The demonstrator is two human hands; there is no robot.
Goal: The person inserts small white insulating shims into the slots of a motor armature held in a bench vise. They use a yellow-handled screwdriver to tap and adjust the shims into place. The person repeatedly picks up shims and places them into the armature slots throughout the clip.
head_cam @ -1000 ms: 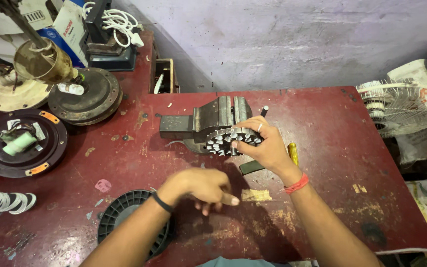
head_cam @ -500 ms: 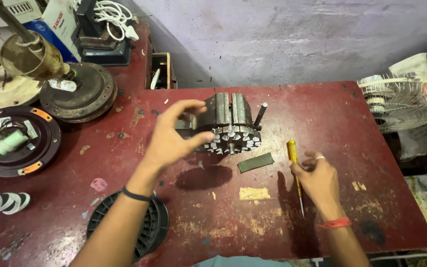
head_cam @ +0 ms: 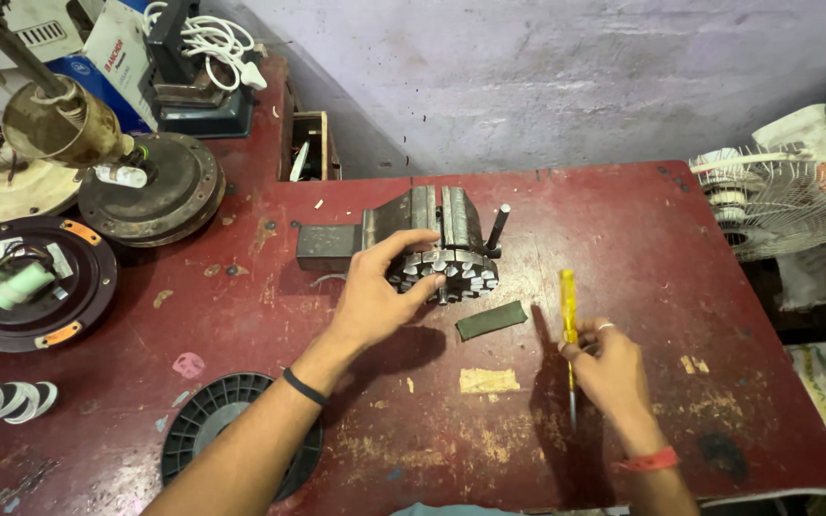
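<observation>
A round toothed metal stator core (head_cam: 446,270) sits in a bench vise (head_cam: 423,222) at the middle of the red table (head_cam: 700,287). My left hand (head_cam: 375,296) grips the core's left side, fingers curled over its top. To the right, my right hand (head_cam: 604,368) closes on a yellow-handled screwdriver (head_cam: 568,306), whose handle points away from me and whose blade lies under the hand. A dark green strip (head_cam: 491,320) lies flat between the two hands, beside a pale tape patch (head_cam: 489,380).
Ceiling fan motor housings (head_cam: 150,186) (head_cam: 35,282) crowd the left side, with a black round grille (head_cam: 231,444) near the front edge. A white fan guard (head_cam: 767,201) rests off the right edge. A small wooden box (head_cam: 308,148) stands at the back.
My left hand rose from the table and took hold of the core at the vise. My right hand left the core, moved right and picked up the screwdriver.
</observation>
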